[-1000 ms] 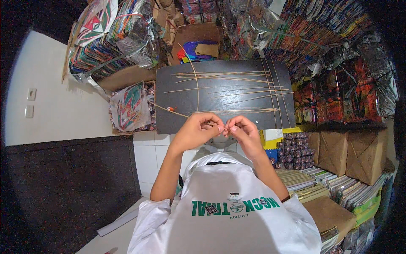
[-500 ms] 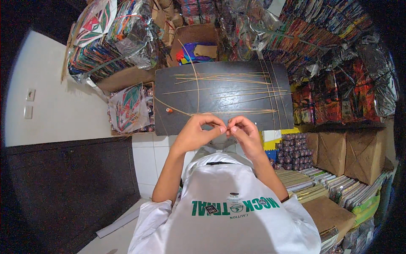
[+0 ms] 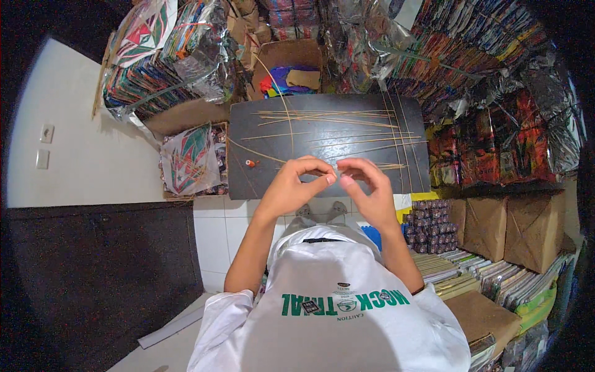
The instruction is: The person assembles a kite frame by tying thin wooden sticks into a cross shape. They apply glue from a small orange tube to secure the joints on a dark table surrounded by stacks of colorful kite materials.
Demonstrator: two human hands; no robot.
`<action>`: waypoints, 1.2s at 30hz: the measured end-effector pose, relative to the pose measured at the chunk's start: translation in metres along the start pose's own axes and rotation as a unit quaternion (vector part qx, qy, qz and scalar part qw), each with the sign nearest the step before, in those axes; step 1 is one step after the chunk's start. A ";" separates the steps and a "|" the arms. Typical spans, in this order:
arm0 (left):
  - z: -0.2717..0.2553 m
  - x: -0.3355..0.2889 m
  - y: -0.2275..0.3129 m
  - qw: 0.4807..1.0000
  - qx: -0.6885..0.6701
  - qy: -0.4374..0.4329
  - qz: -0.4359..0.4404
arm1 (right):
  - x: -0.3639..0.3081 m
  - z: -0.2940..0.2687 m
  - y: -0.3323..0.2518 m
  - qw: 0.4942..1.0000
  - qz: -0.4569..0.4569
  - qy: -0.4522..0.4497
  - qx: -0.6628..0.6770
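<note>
My left hand [image 3: 290, 188] is above the near edge of the dark table, thumb and forefinger pinched together. A thin bent bamboo stick [image 3: 284, 93] curves up and away from this hand, and another stick [image 3: 254, 151] slants off to its left; their ends at my fingers are hidden. My right hand [image 3: 377, 193] is just to the right, its thumb and forefinger apart and curved, with nothing visible between them. Whether a thread runs between the hands is too fine to tell. An orange-ended spool [image 3: 250, 163] lies on the table left of my hands.
Several loose bamboo sticks [image 3: 347, 118] lie across the dark table [image 3: 248, 118]. An open carton [image 3: 289, 56] with coloured material stands behind it. A box [image 3: 195, 158] with a printed sheet is at left. Stacked bundles [image 3: 489, 142] and brown parcels [image 3: 533, 229] line the right side.
My right hand has drawn away to the right from my left fingertips, and its fingers have spread. The bent stick's far tip has shifted slightly left.
</note>
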State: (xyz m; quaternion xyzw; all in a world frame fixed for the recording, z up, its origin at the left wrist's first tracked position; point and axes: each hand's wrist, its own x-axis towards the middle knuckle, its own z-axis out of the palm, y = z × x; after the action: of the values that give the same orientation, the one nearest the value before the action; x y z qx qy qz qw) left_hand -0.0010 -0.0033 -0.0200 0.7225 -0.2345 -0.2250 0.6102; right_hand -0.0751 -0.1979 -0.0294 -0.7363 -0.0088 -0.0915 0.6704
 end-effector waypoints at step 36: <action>-0.008 -0.001 0.009 1.000 0.010 -0.003 0.005 | 0.000 0.008 0.020 0.998 -0.015 0.059 -0.025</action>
State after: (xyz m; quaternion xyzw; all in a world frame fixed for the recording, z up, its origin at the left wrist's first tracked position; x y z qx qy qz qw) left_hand 0.0027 0.0020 -0.0101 0.7267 -0.2421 -0.2222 0.6033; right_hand -0.0712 -0.1924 -0.0494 -0.7460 0.0223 -0.1453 0.6495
